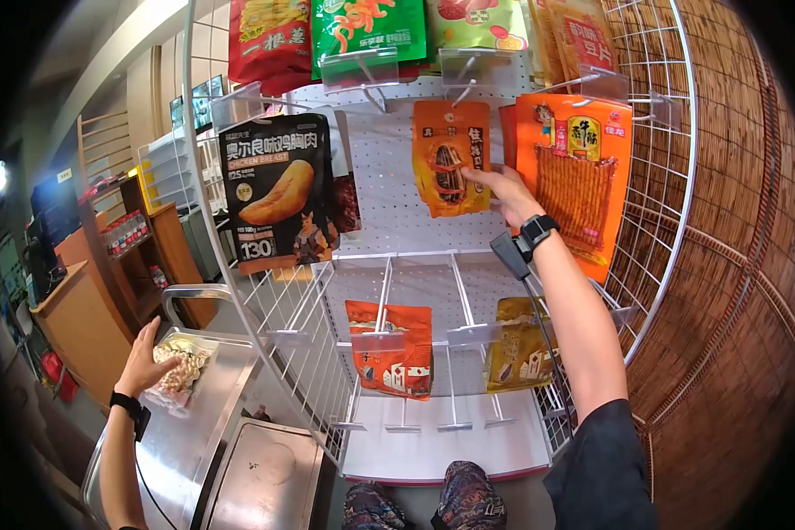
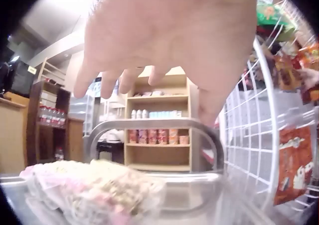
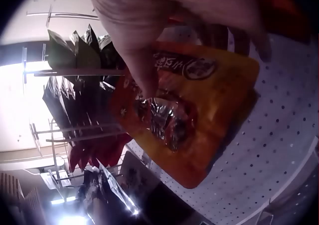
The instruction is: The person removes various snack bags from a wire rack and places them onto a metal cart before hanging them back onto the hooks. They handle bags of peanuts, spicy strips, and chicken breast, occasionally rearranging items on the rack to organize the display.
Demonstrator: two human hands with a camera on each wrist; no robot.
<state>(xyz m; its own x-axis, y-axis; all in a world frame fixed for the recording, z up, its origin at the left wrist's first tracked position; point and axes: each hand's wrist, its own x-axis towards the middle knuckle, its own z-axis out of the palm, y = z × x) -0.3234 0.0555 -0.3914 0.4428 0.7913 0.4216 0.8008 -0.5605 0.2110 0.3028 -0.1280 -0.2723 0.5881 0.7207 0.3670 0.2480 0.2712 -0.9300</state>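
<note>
Head view: pinching orange pouch [image 1: 442, 146] in right grip [image 1: 509, 196], one o'clock. Holding left grip [image 1: 141, 364] wide over clear bag [image 1: 185, 375], eight o'clock.

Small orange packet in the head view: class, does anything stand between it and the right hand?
Nothing visible does: the right hand holds the small orange packet, its thumb on the front. The large orange packet is beside the hand, not between.

"CHICKEN BREAST" and "130" — both on the black bag [image 1: 278, 196]

The metal cart [image 1: 172, 450] carries pale bagged snacks [image 1: 192, 373]; the white rack [image 1: 380, 155] holds hanging pouches [image 1: 278, 190].
</note>
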